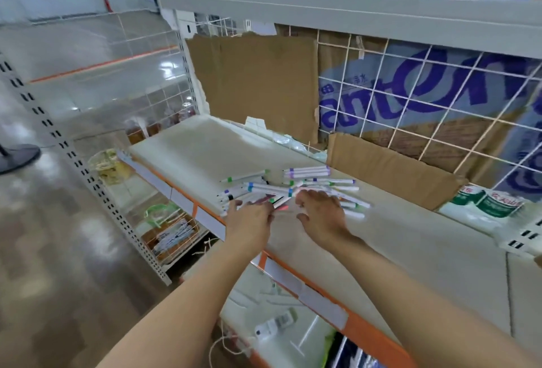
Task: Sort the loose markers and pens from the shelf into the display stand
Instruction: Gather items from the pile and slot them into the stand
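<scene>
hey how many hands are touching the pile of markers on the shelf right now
2. The left hand rests on the near left part of the marker pile; the right hand lies on its near right part. Fingertips blur into the pens, so any grip is unclear.

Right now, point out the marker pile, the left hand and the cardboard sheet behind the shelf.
marker pile [289, 188]: head view, white barrels at the pile's middle.
left hand [249, 221]: head view, back of the hand.
cardboard sheet [255, 80]: head view, bare brown middle.

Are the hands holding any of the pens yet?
It cannot be told for sure. Both the left hand and right hand reach onto the pile of markers on the shelf, fingers touching them, blurred.
</scene>
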Available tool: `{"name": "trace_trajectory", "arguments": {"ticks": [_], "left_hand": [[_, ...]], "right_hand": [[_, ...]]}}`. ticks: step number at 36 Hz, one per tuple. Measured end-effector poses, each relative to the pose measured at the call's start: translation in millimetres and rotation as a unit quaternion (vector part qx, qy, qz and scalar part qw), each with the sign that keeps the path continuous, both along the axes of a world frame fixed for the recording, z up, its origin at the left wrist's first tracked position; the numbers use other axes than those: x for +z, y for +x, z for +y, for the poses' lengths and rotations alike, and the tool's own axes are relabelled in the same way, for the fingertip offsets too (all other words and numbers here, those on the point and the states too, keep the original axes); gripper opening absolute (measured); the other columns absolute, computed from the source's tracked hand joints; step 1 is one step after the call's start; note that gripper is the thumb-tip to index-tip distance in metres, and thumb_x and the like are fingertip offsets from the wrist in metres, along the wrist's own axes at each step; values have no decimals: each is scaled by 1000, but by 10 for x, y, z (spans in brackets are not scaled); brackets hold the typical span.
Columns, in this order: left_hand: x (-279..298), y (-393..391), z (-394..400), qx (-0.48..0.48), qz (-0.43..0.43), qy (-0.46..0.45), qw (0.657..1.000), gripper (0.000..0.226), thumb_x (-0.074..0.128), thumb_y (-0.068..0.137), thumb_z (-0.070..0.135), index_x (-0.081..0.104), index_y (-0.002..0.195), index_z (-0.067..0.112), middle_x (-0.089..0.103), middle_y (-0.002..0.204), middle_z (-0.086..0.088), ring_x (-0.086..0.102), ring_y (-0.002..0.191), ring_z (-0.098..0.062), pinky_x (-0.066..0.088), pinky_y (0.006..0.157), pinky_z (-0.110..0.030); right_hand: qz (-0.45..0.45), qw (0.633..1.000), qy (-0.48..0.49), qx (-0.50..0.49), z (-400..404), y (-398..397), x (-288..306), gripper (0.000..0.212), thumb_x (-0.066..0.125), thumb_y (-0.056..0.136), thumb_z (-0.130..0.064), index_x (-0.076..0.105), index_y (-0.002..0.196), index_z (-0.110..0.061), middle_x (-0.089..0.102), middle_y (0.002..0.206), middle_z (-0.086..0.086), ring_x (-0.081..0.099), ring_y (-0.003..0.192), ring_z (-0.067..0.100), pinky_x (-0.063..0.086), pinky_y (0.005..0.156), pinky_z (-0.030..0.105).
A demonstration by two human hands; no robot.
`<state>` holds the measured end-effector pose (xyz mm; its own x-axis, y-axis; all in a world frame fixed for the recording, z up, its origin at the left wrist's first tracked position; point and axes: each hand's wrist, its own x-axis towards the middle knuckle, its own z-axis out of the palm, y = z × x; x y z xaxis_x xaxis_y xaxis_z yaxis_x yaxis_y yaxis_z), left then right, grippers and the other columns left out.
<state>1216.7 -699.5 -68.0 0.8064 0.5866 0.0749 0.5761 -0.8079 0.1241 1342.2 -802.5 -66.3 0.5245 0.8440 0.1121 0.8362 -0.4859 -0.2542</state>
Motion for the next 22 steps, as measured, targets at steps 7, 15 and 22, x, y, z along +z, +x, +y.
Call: {"name": "trace_trajectory", "arguments": {"ticks": [7,15,22], "left_hand": [[-114,98,9,7,-57,-16,998,30,32,100,23,56,117,22,65,114,1,57,108,-23,26,94,-33],[9,166,-127,26,-84,-12,996,25,30,102,23,53,110,15,64,107,-4,54,103,-28,21,70,-30],[22,131,-217,44,-135,-75,987,25,31,102,21,49,119,14,63,107,-9,56,102,-29,25,69,-31]], "right_hand": [[-74,988,-85,-109,-104,286,-121,27,51,91,-16,49,117,-21,54,123,0,44,121,21,31,96,33],[-109,975,-158,-110,-122,374,-125,35,48,91,-15,45,125,-19,49,128,3,40,123,23,30,98,34],[-105,976,-168,-92,-197,349,-105,32,44,95,-20,45,127,-18,46,133,4,38,124,24,30,99,36]]}}
